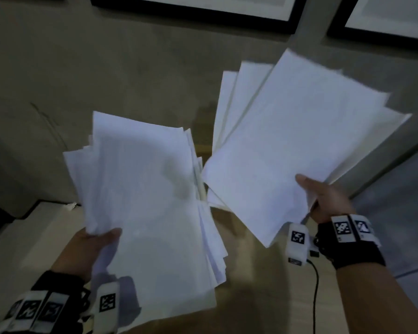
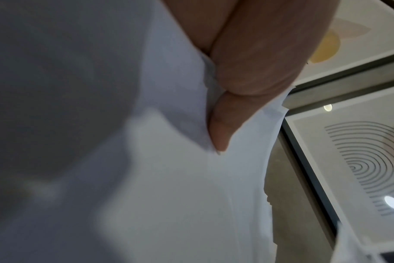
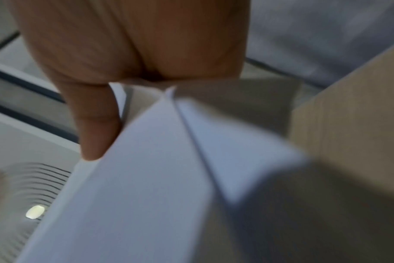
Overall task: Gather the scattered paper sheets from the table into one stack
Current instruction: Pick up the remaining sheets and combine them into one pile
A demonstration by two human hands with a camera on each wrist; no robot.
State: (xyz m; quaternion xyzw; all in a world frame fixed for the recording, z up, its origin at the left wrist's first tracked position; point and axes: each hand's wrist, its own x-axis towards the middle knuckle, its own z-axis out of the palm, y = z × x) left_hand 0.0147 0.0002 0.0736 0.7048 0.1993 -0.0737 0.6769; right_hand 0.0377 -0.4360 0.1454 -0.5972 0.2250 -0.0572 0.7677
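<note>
Now each hand (image 1: pixel 82 251) (image 1: pixel 328 198) pinches a sheaf (image 1: pixel 143 201) (image 1: pixel 287 145) — corner-held.

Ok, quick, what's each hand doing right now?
Left hand: grips the left bundle of paper sheets, thumb on top.
Right hand: grips the right bundle of paper sheets, thumb on top.

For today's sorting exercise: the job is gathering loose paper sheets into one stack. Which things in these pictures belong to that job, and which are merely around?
Part of the job:
left hand, gripping the left bundle of sheets
right hand, gripping the right bundle of sheets
table, under both bundles

Merely around:
framed pictures on the wall
wrist bands with printed markers
black cable
</note>
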